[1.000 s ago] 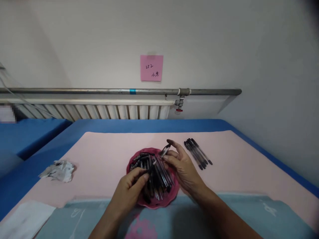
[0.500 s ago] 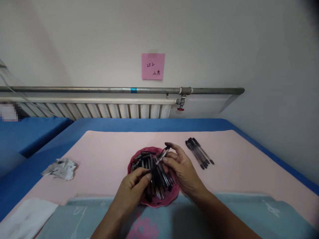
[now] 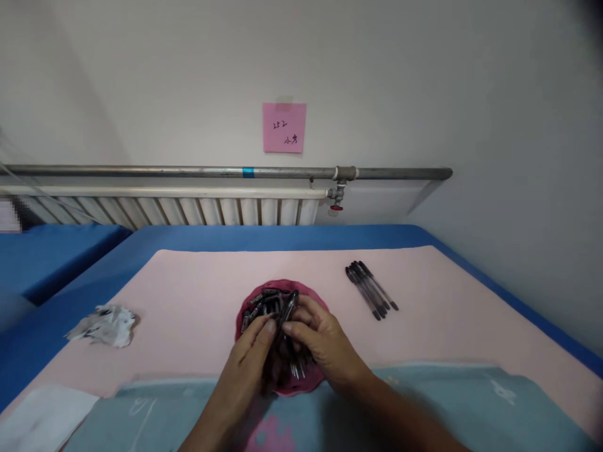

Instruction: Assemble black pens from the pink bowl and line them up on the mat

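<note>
A round dark-pink basket (image 3: 308, 382) stands in front of me, filled with pen parts, among them clear barrels (image 3: 298, 367) and dark caps (image 3: 257, 309). Over it, both hands close on one pen (image 3: 288, 306), which is tilted with its black end up. My left hand (image 3: 257, 348) pinches near its lower part. Fingers of my right hand (image 3: 318, 336) curl around it from the right side. Fingers hide much of the pen and the middle of the basket. To the right, several clear pens with black caps (image 3: 372, 289) lie side by side on the pink surface.
Crumpled, black-smudged tissue (image 3: 106, 325) lies at left, with a flat white sheet (image 3: 44, 414) nearer me. A blue-green cloth (image 3: 438, 402) covers the near edge of the pink surface (image 3: 198, 301). Behind the blue border (image 3: 277, 237) are a radiator (image 3: 226, 210) and a pipe (image 3: 188, 171).
My right hand has come down and left, closer to my left hand. The pen, held at a slant between them before, now stands steeper. The whole view has shifted slightly.
</note>
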{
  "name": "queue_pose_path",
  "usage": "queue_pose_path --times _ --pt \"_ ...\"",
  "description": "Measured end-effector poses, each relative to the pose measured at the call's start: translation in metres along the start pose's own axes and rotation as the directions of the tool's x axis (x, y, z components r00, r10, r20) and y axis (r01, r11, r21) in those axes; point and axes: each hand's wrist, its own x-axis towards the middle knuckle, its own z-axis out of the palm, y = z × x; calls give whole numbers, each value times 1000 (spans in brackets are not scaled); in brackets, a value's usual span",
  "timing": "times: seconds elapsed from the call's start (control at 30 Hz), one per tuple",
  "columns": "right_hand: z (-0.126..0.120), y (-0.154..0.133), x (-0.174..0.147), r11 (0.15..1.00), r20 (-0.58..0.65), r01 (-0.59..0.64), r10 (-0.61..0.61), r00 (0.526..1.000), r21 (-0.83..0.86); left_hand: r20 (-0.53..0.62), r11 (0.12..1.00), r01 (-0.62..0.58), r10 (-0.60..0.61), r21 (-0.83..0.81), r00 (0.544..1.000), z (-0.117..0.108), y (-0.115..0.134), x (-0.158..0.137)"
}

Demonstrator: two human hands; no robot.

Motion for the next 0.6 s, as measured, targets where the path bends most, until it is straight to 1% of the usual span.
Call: queue_pose_path --times 0.07,0.1,0.13,0.17,0.2,0.23,0.27,0.33,0.37,0.47,0.53,0.6 --pt "-13 -9 5 989 -96 100 -110 989 -109 5 1000 2 -2 9 1000 -1 2 0" --pt "-23 -15 8 966 -160 158 -192 968 -207 4 1000 6 -6 18 1000 -2 3 0" --pt "-34 -21 12 917 -207 199 -282 937 -345 -11 1000 9 -9 20 1000 -2 4 0" --pt "-47 -26 15 828 -240 187 -357 903 -528 -28 1000 12 -11 22 1000 -2 5 0" --pt "-60 -31 19 688 -244 113 -399 884 -716 -44 1000 17 -16 24 999 -2 5 1" --pt "-73 -34 22 482 -237 -10 -411 880 -876 -59 999 24 -22 23 998 -2 6 1" --pt "-85 -35 25 244 -219 -127 -397 891 -961 -71 999 27 -25 24 997 -1 6 1" --pt "-103 -33 29 102 -220 -196 -369 903 -975 -86 999 15 -11 45 996 0 5 2" --pt "-109 -31 31 60 -227 -220 -357 906 -974 -91 998 3 3 65 996 0 4 2" --pt "-120 -23 33 -7 -265 -284 -343 901 -959 -103 992 -29 42 121 994 -2 2 4" --pt "-124 -19 34 -43 -286 -319 -344 894 -947 -111 990 -29 45 138 993 -5 2 5" --pt "-127 -17 35 -64 -298 -340 -349 888 -938 -93 986 -32 48 163 995 -7 4 5"
